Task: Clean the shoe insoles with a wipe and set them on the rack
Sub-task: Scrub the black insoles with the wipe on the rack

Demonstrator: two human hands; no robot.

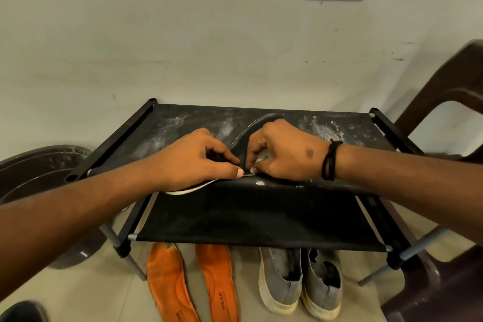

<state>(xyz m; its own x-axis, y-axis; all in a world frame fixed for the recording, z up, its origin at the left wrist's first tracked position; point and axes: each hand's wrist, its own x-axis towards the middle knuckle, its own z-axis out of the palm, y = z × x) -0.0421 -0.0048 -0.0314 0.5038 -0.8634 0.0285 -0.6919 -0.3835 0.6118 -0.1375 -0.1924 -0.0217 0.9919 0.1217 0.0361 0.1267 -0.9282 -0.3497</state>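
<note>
dusty black rack (183, 123) against wall (183, 34)

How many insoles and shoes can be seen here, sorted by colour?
Orange insoles: 2, lying on the floor
Black insole: 1, on the rack's top shelf, held by the left hand and the right hand
Grey shoes: 2, on the floor
Total: 5

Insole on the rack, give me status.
Left hand pinning black insole on rack. Right hand gripping wipe. Orange insoles wait on floor. Nothing blocking.
</note>
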